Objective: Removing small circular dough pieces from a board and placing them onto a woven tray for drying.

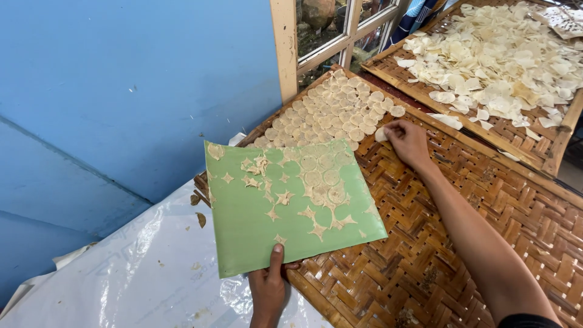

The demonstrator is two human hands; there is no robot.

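My left hand (269, 287) grips the near edge of a green plastic sheet (255, 225), thumb on top. Thin round dough discs (322, 176) and star-shaped dough scraps (282, 197) cling to the sheet. The sheet lies partly over a woven bamboo tray (461, 243). My right hand (408, 141) reaches across the tray and presses a pale disc (381, 135) down at the edge of the rows of discs (331, 112) laid out on the tray's far left part.
A second bamboo tray (534, 143) at the upper right carries a heap of dried pale chips (498, 54). Clear plastic (146, 273) covers the surface at the lower left. A blue wall (121, 91) and a wooden window frame (284, 48) stand behind.
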